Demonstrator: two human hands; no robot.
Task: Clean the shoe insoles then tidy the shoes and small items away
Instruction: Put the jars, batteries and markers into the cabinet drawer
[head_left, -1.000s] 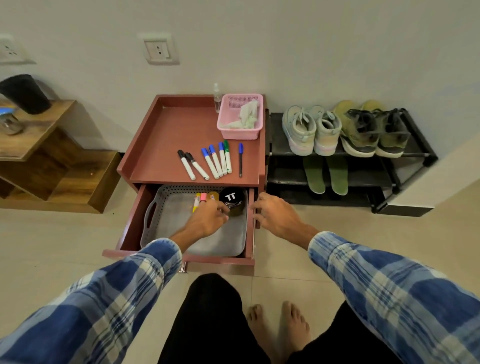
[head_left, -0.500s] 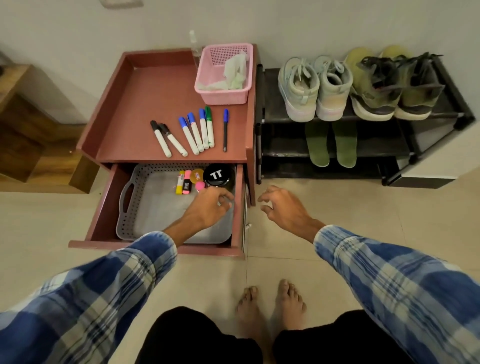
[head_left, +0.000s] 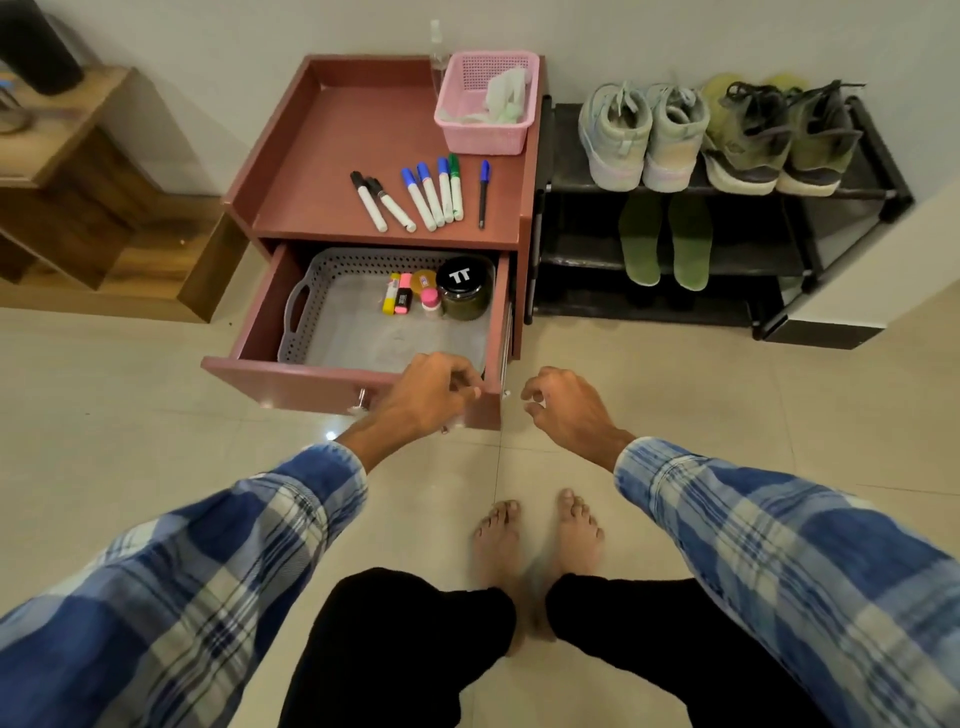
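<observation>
A: Grips, quick.
B: My left grip (head_left: 431, 397) is at the top edge of the drawer (head_left: 291, 387) front with its fingers curled. Can't tell if they clamp the edge or just hang over it. My right grip (head_left: 563, 410) hovers just beside the drawer's right corner, fingers loosely bent, pinching nothing.
A: Task items?
B: The green insoles (head_left: 640, 239) lie flat, side by side, on the middle shelf of the rack (head_left: 878, 193), out of the shoes. My guess is they're airing. The pale shoes (head_left: 644, 135) and dark shoes (head_left: 774, 137) stand on the top shelf, heels toward me.
A: Small stuff?
B: The jar (head_left: 464, 288) and highlighters (head_left: 397, 296) are bunched at the back right of the grey tray (head_left: 363, 338) inside the drawer. The markers (head_left: 431, 195) and a pen (head_left: 483, 193) lie in a row on the bench (head_left: 332, 156), in front of the pink basket (head_left: 485, 132).
A: Why is the drawer open?
B: Likely so the markers can go in next, since the tray has room. A grip on the front edge suits steadying or pushing. The risk is closing it with the markers left out.
</observation>
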